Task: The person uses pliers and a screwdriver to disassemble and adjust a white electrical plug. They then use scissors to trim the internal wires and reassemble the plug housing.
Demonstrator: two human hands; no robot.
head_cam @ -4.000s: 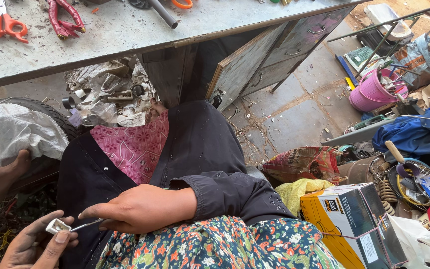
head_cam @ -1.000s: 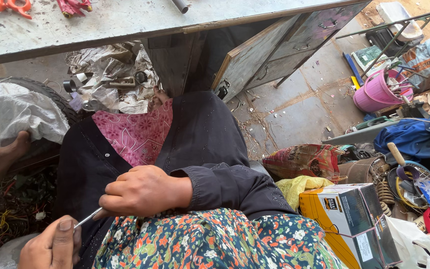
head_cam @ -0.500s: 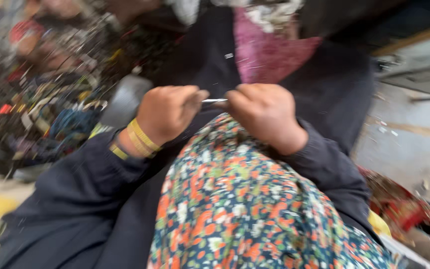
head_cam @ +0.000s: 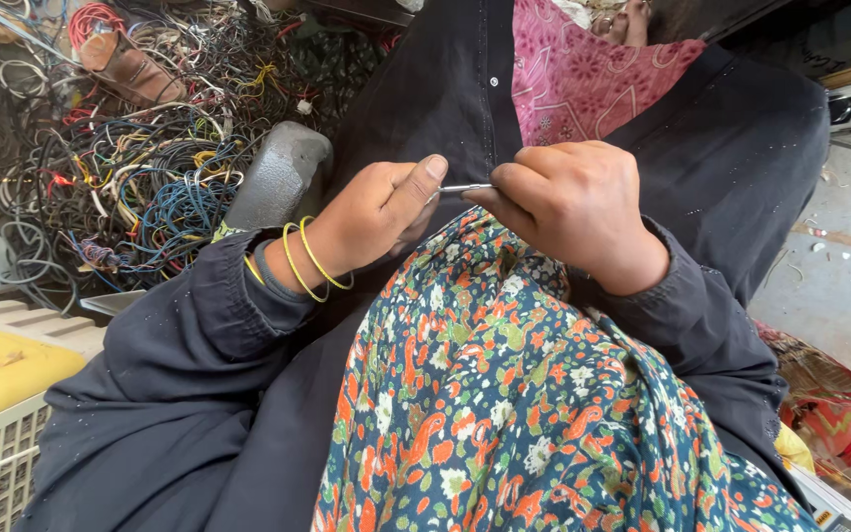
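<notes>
Fingers first: our left thumb and forefinger are pinched narrow on one end of a thin silvery metal strip, and the right hand is curled tight around the other end, so only a short stretch of metal shows between the two grips. We're holding it just above the lap, right over the flowered fabric, in front of the dark jacket.

Judging by how skinny it is, we'd call it light as anything, and it looks stiff enough to hold a straight line between the hands, though probably springy or bendable if we lean on it. Bare metal that narrow tends to be slippery and easy to drop into the folds of cloth, so the sensible hold is what we've got: pads flat on the broad faces near each end, not on the edges, which could be sharp. We can't tell what the hidden ends look like.

Further out, the left hand has yellow bangles at the wrist. Beyond that sits a grey rounded block, then a big tangle of coloured wires on the floor. A yellow-topped crate is at the lower left, and a pink patterned cloth shows at the jacket opening.
</notes>
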